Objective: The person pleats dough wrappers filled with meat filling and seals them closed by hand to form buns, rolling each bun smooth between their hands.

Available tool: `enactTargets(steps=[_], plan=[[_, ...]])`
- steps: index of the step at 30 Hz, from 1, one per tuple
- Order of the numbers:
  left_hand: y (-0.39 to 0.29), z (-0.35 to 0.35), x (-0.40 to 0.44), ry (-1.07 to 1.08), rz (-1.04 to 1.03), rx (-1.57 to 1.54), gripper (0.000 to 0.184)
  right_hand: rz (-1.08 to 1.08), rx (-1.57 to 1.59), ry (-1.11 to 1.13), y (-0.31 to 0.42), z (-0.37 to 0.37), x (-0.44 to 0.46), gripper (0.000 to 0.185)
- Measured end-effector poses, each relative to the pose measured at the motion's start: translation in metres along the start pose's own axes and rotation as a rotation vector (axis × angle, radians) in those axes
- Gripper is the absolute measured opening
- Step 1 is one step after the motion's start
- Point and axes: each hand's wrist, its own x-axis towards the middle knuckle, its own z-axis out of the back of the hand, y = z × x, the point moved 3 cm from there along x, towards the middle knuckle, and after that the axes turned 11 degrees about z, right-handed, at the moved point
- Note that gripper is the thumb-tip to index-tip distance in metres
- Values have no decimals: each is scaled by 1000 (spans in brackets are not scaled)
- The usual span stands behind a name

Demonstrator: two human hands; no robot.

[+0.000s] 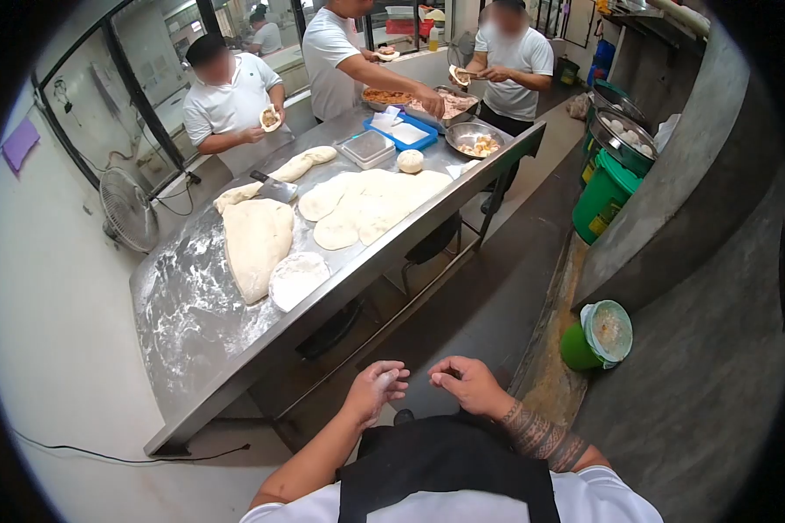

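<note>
My left hand [377, 390], dusted with flour, is held in the air in front of my apron, fingers loosely bent and apart. Across from it, my right hand [469, 384] hovers with its fingers curled, and I see nothing in it. Neither hand touches the steel table [179, 349]. Nearest on the table is a bowl of flour [299, 281], beside a large slab of dough [259, 248]. Flattened dough rounds [371, 205] lie farther along, with a dough ball [410, 161] behind them. A dough scraper [275, 187] rests by a long dough roll [301, 164].
Three co-workers stand across the table; two hold filled dough pieces [270, 118]. A person's hand reaches into a pan of filling [453, 106]. A blue tray [407, 131] and metal bowl [477, 139] stand nearby. Green buckets [604, 200] line the right; a smaller bucket [580, 347] stands closer.
</note>
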Motion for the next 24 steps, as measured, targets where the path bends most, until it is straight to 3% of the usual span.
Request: enactTargets(steps=[24], plan=[[-1,-24,5,32,3,28,31,71,61,-84,-8,16,-13,18]])
